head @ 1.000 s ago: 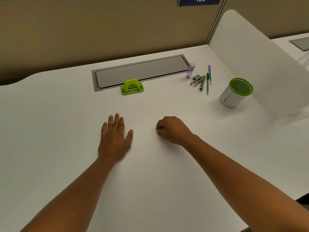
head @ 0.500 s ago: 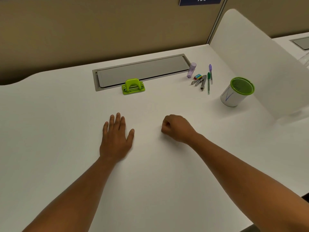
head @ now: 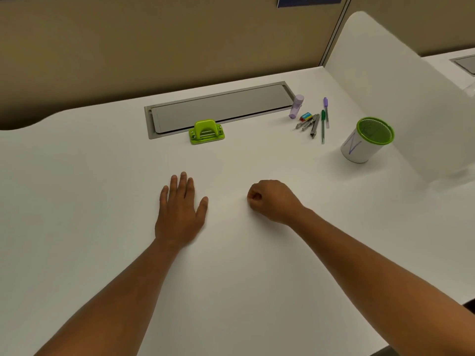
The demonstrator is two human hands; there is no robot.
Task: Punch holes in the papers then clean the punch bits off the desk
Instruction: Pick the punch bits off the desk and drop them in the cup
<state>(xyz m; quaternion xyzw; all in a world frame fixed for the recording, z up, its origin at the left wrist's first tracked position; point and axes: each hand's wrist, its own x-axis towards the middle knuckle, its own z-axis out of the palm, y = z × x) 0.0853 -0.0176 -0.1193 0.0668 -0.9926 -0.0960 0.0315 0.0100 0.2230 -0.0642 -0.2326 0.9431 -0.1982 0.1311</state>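
White desk (head: 102,201): left hand (head: 180,209) flat, right hand (head: 270,201) fisted, contents unseen. Far punch (head: 207,131) looks rigid, light; grip its base.

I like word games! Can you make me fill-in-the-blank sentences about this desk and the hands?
1. The hole punch is colored ____.
2. The left hand lies ____ on the desk.
3. The right hand is curled into a ____.
4. The cup stands to the ____ of the pens.

Missing words: green; flat; fist; right
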